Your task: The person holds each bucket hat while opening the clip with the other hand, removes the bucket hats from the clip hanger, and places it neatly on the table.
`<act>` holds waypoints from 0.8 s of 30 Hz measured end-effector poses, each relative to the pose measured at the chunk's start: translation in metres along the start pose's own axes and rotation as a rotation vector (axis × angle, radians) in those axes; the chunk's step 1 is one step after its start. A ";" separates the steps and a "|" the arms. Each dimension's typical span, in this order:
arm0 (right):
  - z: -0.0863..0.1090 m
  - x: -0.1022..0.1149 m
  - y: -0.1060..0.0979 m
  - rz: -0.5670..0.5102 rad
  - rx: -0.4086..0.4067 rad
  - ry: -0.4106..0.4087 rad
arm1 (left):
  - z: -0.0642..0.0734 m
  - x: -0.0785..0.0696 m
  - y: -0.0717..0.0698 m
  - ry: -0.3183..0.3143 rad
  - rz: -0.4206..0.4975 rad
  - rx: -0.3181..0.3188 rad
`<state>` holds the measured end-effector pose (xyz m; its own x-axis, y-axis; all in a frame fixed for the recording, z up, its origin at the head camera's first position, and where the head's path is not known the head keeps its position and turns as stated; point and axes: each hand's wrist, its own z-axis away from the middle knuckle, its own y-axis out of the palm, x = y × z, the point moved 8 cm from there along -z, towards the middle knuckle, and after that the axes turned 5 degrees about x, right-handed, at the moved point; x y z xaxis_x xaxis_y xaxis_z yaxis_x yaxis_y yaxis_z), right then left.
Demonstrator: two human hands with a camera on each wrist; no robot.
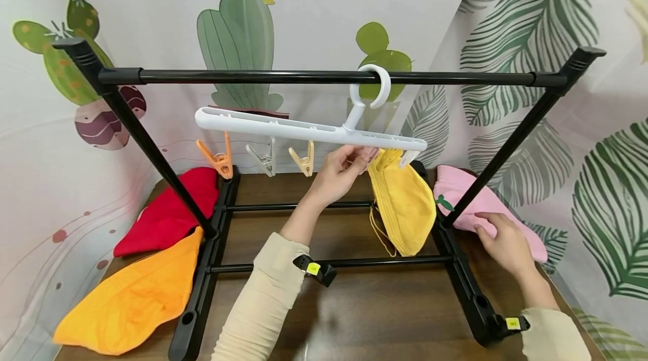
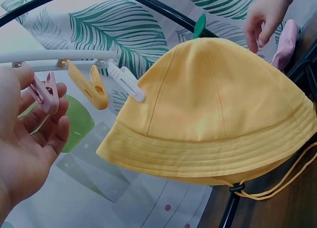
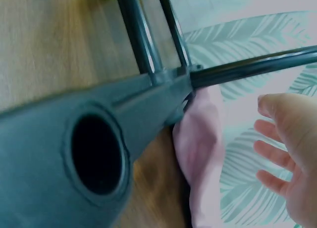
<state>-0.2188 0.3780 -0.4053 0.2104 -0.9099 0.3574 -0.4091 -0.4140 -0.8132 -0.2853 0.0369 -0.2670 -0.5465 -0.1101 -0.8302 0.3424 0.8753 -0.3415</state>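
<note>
A white hanger (image 1: 283,127) hangs by its hook from the rack's black top bar (image 1: 304,77). My left hand (image 1: 334,175) pinches a pink clothespin (image 2: 45,95) under the hanger, thumb on one side and fingers on the other. Beside it are a yellow clothespin (image 2: 89,84) and a white clothespin (image 2: 126,82), whose tip meets the yellow bucket hat (image 2: 208,104). That hat hangs tilted, its cord dangling. My right hand (image 1: 508,243) is at the pink hat (image 1: 466,186) on the right, fingers loosely bent; in the right wrist view a gap shows between them.
To the left lie a red hat (image 1: 172,209) and an orange hat (image 1: 136,293), beside the rack's base rail (image 1: 205,282). An orange clothespin (image 1: 220,159), a grey one (image 1: 263,157) and a pale yellow one (image 1: 304,158) hang from the hanger's left half.
</note>
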 end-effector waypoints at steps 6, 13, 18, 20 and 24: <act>0.004 0.015 -0.014 -0.052 -0.150 0.020 | 0.004 -0.009 -0.001 0.006 0.007 0.011; 0.010 0.033 -0.031 -0.118 -0.324 -0.025 | 0.006 -0.005 0.000 0.002 -0.001 0.027; 0.010 0.048 -0.036 -0.209 -0.347 -0.056 | 0.008 0.008 0.001 -0.021 -0.001 0.032; 0.009 0.053 -0.036 -0.250 -0.337 -0.060 | 0.008 0.020 0.001 -0.019 0.004 0.026; 0.009 0.060 -0.032 -0.287 -0.303 -0.041 | 0.009 0.040 0.003 -0.024 0.029 0.019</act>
<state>-0.1854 0.3370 -0.3619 0.3866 -0.7574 0.5262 -0.5702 -0.6448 -0.5090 -0.2992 0.0305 -0.3056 -0.5180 -0.0964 -0.8499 0.3720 0.8694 -0.3253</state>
